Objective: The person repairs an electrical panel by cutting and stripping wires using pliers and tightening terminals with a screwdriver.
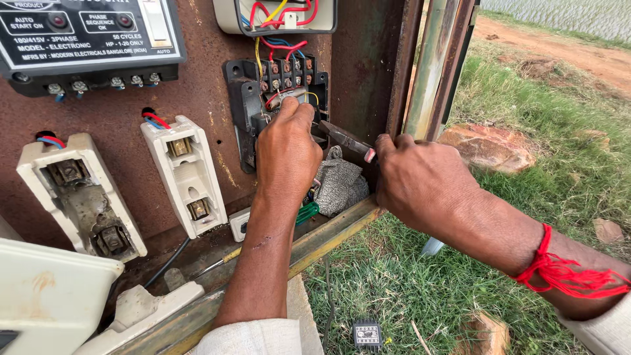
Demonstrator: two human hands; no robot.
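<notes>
L hand (286,146) is up against the black terminal block (284,84) inside the rusty panel box (355,59), fingers curled and bunched at the block's lower edge, tips pressed on a pale part w/ red and yellow wires (279,46) running up from there; whether it actually pinches something or just steadies it, can't tell, fingertips hide it. R hand (424,184) sits to the right and a bit lower, closed in a fist round the handle end of pliers (347,139). Pliers' long axis runs from R knuckles up-left toward the L fingers, dark nose ending just beside the L hand's thumb side, near the block's bottom right corner. So the block lies straight ahead of and just above the L fingertips, and up-left of the R fingers; L hand is clearly the nearer one, touching it, R reaches it only via the tool. Below the L wrist: a grey cloth bundle (338,185) and a green-handled tool (306,212) on the box's bottom rail. Left of L fingers, well apart: two white fuse carriers (187,174), open. Red thread band (559,273) on R wrist.
</notes>
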